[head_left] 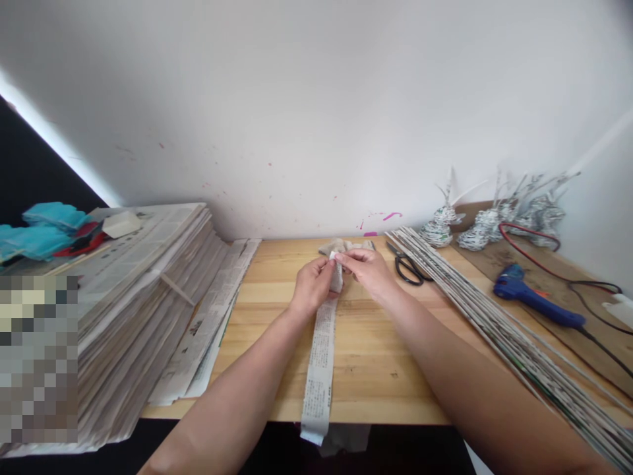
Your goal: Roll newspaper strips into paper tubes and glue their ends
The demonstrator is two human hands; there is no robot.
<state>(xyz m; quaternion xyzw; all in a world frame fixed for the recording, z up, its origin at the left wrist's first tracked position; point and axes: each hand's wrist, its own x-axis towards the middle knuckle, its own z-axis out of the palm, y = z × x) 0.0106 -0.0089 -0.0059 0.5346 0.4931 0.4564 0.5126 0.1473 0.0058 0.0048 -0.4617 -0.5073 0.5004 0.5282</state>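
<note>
A long newspaper strip [320, 369] runs along the wooden table from my hands and hangs a little over the front edge. Its far end is raised and pinched between the fingers of my left hand [314, 284] and my right hand [366, 269]. The fingertips of both hands nearly meet at the top of the strip. Just behind them lies a crumpled greyish cloth [363, 245], partly hidden by my fingers.
Left are a tall newspaper stack [163, 310], flat newspaper sheets [208, 323] and blue items [44, 231]. Right are black scissors [409, 269], thin paper rods [475, 310], a blue glue gun [539, 300] with its cord, and woven paper figures [438, 227] by the wall [297, 119].
</note>
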